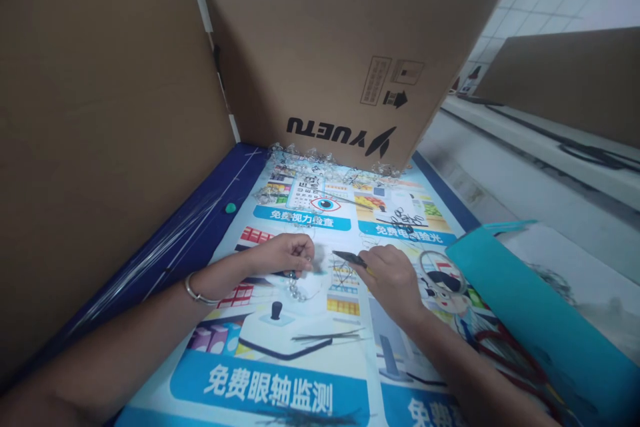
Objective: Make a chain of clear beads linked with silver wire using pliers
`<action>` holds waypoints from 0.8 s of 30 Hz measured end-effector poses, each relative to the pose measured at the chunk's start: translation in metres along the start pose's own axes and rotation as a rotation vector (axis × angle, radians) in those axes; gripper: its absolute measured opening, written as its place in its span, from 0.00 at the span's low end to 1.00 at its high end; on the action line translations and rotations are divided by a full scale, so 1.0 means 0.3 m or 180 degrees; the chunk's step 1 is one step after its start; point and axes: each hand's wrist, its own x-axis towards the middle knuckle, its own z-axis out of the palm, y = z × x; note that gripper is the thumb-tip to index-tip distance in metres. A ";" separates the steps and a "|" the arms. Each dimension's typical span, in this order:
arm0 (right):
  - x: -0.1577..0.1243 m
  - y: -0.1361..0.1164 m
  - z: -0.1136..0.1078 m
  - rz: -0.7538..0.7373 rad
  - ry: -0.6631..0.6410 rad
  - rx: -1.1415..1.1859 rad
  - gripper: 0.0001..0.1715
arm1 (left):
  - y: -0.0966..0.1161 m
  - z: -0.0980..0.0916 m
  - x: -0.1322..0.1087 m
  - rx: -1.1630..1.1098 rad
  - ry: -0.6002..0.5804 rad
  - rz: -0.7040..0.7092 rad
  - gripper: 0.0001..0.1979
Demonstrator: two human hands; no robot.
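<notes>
My left hand [283,255] rests on a printed poster [280,387], fingers pinched on a small clear beaded piece [299,287] that trails below them. A silver bangle [196,292] circles that wrist. My right hand [391,275] is closed on a dark pointed tool [350,257], its tip aimed left toward the left fingers. Thin dark wires [325,335] lie on the poster nearer me.
Cardboard walls [100,120] stand at the left and back [345,60]. Clear beads [320,161] are heaped along the back wall. A pile of small dark rings [406,219] lies beyond the hands. A teal sheet [520,307] slants at the right. Long clear rods [150,260] lie at the left.
</notes>
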 end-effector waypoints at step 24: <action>-0.006 0.001 0.009 0.0167 0.0080 0.0235 0.11 | 0.003 0.023 -0.006 0.0942 -0.0147 0.0120 0.18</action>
